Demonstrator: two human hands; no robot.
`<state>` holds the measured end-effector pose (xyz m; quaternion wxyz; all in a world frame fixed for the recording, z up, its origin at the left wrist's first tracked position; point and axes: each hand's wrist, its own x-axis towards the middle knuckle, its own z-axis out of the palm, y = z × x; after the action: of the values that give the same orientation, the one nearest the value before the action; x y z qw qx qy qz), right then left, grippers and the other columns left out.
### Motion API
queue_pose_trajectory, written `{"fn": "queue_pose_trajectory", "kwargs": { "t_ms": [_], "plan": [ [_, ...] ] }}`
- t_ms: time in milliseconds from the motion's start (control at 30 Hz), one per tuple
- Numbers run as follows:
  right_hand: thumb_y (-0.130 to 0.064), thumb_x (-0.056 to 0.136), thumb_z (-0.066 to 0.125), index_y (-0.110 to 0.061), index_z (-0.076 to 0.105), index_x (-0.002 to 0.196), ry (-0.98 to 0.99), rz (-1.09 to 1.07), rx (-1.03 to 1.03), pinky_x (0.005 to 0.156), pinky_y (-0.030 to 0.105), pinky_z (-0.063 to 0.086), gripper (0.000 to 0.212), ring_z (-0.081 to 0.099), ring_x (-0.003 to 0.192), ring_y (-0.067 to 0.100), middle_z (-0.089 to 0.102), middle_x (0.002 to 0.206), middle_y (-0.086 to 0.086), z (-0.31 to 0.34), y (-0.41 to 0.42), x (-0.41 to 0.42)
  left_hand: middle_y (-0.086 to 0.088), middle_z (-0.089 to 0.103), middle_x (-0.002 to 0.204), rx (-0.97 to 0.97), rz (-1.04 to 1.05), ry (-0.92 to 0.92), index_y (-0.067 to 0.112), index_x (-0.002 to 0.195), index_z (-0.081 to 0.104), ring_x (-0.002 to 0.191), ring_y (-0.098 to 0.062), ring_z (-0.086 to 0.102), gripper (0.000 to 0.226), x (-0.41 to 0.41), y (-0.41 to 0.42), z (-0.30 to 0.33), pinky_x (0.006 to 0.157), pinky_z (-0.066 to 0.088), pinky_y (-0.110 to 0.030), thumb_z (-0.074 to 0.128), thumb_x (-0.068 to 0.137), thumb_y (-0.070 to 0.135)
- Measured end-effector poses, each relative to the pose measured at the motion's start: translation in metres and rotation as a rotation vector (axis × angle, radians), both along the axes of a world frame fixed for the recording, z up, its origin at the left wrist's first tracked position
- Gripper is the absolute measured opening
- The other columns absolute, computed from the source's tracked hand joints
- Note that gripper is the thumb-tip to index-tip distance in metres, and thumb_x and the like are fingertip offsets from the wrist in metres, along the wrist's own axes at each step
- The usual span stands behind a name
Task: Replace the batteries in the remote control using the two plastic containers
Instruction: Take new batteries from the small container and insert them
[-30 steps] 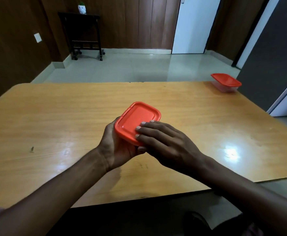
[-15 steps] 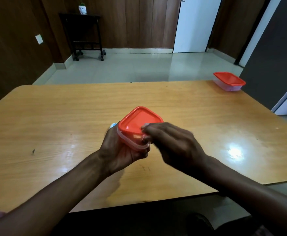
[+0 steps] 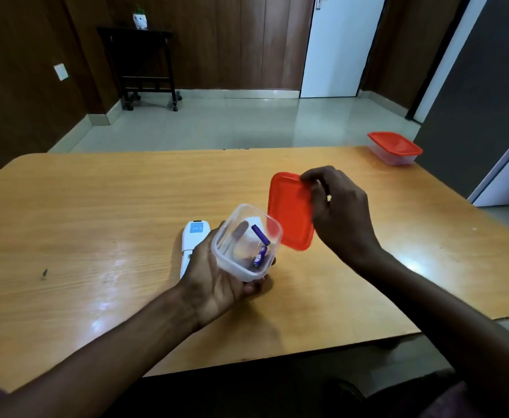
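My left hand (image 3: pixel 214 282) holds a clear plastic container (image 3: pixel 245 243) from below, tilted toward me and lidless. Two purple batteries (image 3: pixel 260 244) lie inside it. My right hand (image 3: pixel 340 215) grips the container's red lid (image 3: pixel 289 211) by its far right edge, holding it upright just right of the container. A white remote control (image 3: pixel 193 239) lies on the wooden table (image 3: pixel 96 224) behind my left hand, partly hidden by it. A second clear container with a red lid (image 3: pixel 394 147) stands shut at the table's far right corner.
The table's near edge runs below my forearms and its right edge slants past the second container. Beyond the table are a tiled floor, a dark side table (image 3: pixel 144 64) on castors with a small white pot, and a white door (image 3: pixel 337 46).
The lid has come off the container: my right hand lifted it away to the right. My left hand tilted the container, showing the batteries inside. The remote has come into sight behind my left hand.
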<state>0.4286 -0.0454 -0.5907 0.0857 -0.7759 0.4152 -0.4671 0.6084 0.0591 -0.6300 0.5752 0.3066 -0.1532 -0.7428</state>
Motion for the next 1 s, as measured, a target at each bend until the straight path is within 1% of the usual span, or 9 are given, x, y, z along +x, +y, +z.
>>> {"fn": "queue_pose_trajectory", "kwargs": {
  "t_ms": [100, 200, 267, 367, 533, 633, 733, 867, 1000],
  "plan": [
    [-0.002, 0.097, 0.045, -0.012, 0.065, 0.113, -0.327, -0.103, 0.522, 0.068, 0.038, 0.064, 0.028, 0.074, 0.065, 0.022, 0.071, 0.099, 0.007, -0.001, -0.015, -0.007, -0.032, 0.056, 0.121, -0.028, 0.02, -0.125, 0.003, 0.131, 0.059, 0.083, -0.035, 0.06, 0.056, 0.005, 0.0, -0.004, 0.062, 0.045, -0.036, 0.042, 0.099, 0.046],
    [0.009, 0.09, 0.045, -0.005, 0.063, 0.114, -0.679, -0.112, 0.811, 0.083, 0.04, 0.064, 0.033, 0.077, 0.08, 0.024, 0.068, 0.111, 0.016, -0.015, -0.037, -0.013, -0.033, 0.054, 0.121, -0.052, 0.022, -0.21, -0.004, 0.14, 0.05, 0.074, -0.031, 0.054, 0.068, 0.008, -0.003, -0.002, 0.061, 0.036, -0.036, 0.034, 0.1, 0.05],
    [0.012, 0.089, 0.048, -0.002, 0.065, 0.106, -0.739, -0.136, 0.895, 0.088, 0.041, 0.063, 0.028, 0.075, 0.096, 0.028, 0.066, 0.11, 0.018, -0.027, -0.049, -0.012, -0.032, 0.056, 0.119, -0.063, 0.019, -0.23, -0.004, 0.143, 0.047, 0.067, -0.03, 0.055, 0.07, 0.009, -0.003, -0.001, 0.058, 0.039, -0.034, 0.031, 0.101, 0.05],
    [0.003, 0.091, 0.055, 0.005, 0.059, 0.121, -0.625, -0.186, 1.037, 0.085, 0.044, 0.064, 0.031, 0.075, 0.084, 0.03, 0.063, 0.118, 0.021, -0.041, -0.052, -0.007, -0.036, 0.059, 0.121, -0.05, 0.018, -0.233, -0.002, 0.143, 0.049, 0.069, -0.032, 0.062, 0.068, 0.007, -0.002, -0.001, 0.059, 0.045, -0.035, 0.031, 0.102, 0.049],
    [-0.014, 0.09, 0.065, 0.005, 0.054, 0.124, -0.403, -0.152, 1.184, 0.081, 0.051, 0.063, 0.04, 0.067, 0.067, 0.032, 0.062, 0.095, 0.017, -0.04, -0.04, 0.006, -0.031, 0.061, 0.133, 0.01, 0.064, -0.15, 0.004, 0.132, 0.062, 0.097, -0.044, 0.068, 0.052, 0.002, 0.001, -0.002, 0.062, 0.062, -0.047, 0.04, 0.104, 0.042],
    [-0.024, 0.092, 0.065, -0.002, 0.058, 0.118, -0.355, -0.094, 1.151, 0.058, 0.039, 0.061, 0.035, 0.068, 0.073, 0.03, 0.061, 0.104, 0.013, -0.031, -0.023, 0.013, -0.026, 0.07, 0.122, 0.032, 0.075, -0.115, 0.006, 0.122, 0.066, 0.109, -0.05, 0.063, 0.048, -0.002, 0.0, -0.002, 0.08, 0.059, -0.061, 0.04, 0.104, 0.042],
    [-0.039, 0.094, 0.065, -0.006, 0.069, 0.105, -0.246, 0.091, 1.133, 0.047, 0.03, 0.053, 0.035, 0.069, 0.068, 0.027, 0.07, 0.093, 0.013, -0.021, -0.003, 0.017, -0.019, 0.073, 0.118, 0.052, 0.048, -0.116, 0.008, 0.127, 0.063, 0.103, -0.042, 0.07, 0.048, -0.003, -0.003, -0.005, 0.094, 0.051, -0.063, 0.034, 0.107, 0.041],
    [-0.006, 0.088, 0.064, -0.008, 0.067, 0.113, 0.003, 0.121, 0.935, 0.048, 0.039, 0.059, 0.025, 0.071, 0.061, 0.033, 0.075, 0.081, 0.016, -0.02, 0.006, 0.014, -0.018, 0.071, 0.124, 0.092, -0.017, -0.222, 0.013, 0.132, 0.061, 0.111, -0.039, 0.069, 0.044, -0.006, -0.006, -0.01, 0.095, 0.053, -0.059, 0.034, 0.108, 0.039],
    [-0.006, 0.082, 0.057, -0.013, 0.066, 0.124, 0.355, -0.006, 0.78, 0.057, 0.038, 0.064, 0.044, 0.073, 0.056, 0.031, 0.076, 0.07, 0.011, -0.02, -0.005, 0.001, -0.018, 0.072, 0.111, 0.148, 0.064, -0.505, 0.019, 0.129, 0.061, 0.084, -0.03, 0.072, 0.029, -0.012, -0.007, -0.015, 0.078, 0.062, -0.047, 0.042, 0.108, 0.022]
  ]
}}
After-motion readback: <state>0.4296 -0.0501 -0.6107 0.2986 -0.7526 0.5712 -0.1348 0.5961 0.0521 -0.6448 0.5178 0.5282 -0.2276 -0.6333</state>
